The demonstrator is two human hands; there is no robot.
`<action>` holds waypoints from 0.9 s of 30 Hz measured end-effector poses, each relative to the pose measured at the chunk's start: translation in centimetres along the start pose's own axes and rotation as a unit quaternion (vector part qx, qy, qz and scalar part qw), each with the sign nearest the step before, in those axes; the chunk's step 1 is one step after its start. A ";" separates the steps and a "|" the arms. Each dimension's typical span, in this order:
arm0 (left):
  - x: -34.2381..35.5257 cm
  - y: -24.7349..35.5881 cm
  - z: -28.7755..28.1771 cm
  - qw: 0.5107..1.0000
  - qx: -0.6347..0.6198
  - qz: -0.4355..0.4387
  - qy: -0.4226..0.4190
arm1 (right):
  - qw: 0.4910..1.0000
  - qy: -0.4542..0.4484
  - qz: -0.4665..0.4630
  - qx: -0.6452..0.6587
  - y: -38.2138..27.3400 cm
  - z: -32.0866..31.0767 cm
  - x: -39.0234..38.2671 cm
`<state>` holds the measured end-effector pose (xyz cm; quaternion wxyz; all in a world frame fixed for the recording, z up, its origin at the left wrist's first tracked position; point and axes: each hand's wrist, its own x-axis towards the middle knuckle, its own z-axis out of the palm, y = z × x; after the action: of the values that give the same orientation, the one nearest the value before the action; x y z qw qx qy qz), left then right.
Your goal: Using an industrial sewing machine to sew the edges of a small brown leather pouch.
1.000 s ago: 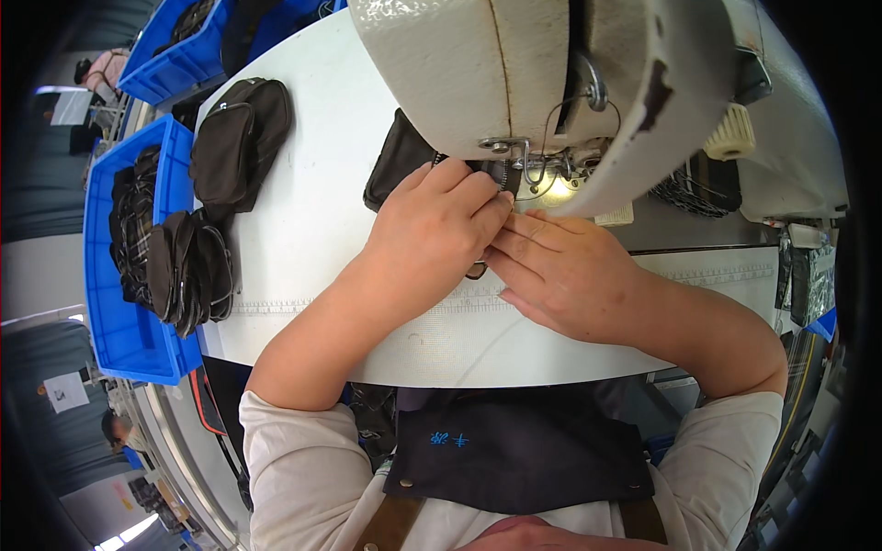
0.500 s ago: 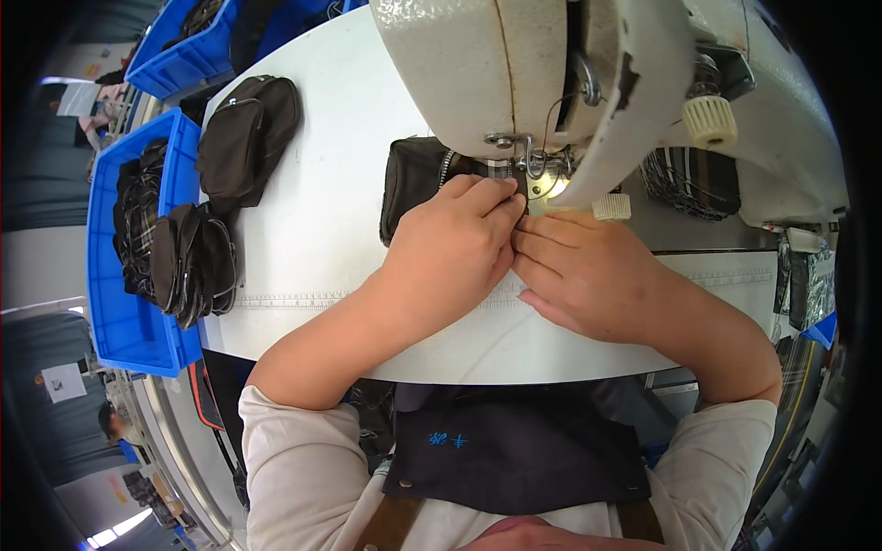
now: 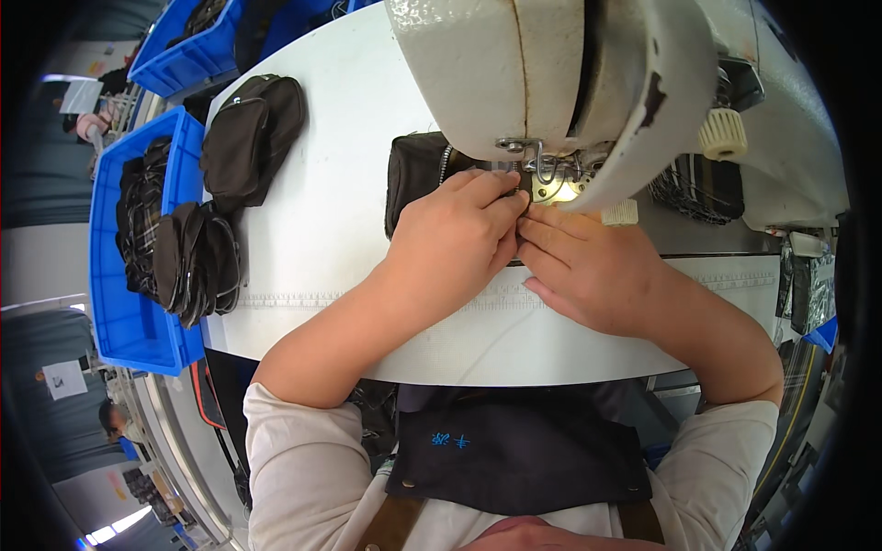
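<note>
A dark brown fabric pouch (image 3: 410,184) with a metal zipper lies under the presser foot (image 3: 542,163) of a white sewing machine (image 3: 469,64), beside a small light. My left hand (image 3: 455,243) has its curled fingers closed on the pouch's zipper edge, just in front of the foot. Touching it from the right, my right hand (image 3: 593,266) presses its closed fingers on the same work, thumb lower. The fabric under both hands is mostly hidden.
Two dark pouches (image 3: 248,138) and a pile (image 3: 193,262) sit at the left, beside a blue bin (image 3: 119,340) of dark items. Another blue bin (image 3: 147,64) stands behind. Dark material (image 3: 694,188) lies right of the needle area. A blurred co-worker (image 3: 119,422) appears far left.
The pouch under the machine has shifted down in the picture, toward me, relative to the foot. Both hands have moved slightly rightward in the picture, the left also downward, still on the work.
</note>
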<state>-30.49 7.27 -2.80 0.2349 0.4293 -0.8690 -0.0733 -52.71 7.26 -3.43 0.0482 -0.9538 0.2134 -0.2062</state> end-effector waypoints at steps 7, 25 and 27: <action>-0.1 0.0 -0.2 1.000 0.000 0.010 -0.007 | 0.999 0.028 -0.024 -0.033 -0.2 0.4 -0.3; 0.0 -0.1 0.1 0.999 0.037 -0.001 0.002 | 0.999 0.036 0.019 0.001 0.1 0.2 0.2; 0.0 0.0 -0.3 0.999 0.040 0.014 0.013 | 0.999 0.039 0.028 0.001 0.1 0.2 0.1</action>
<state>-30.37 7.28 -2.50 0.2299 0.4267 -0.8742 -0.0294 -52.62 7.11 -3.62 0.0467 -0.9385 0.2412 -0.2425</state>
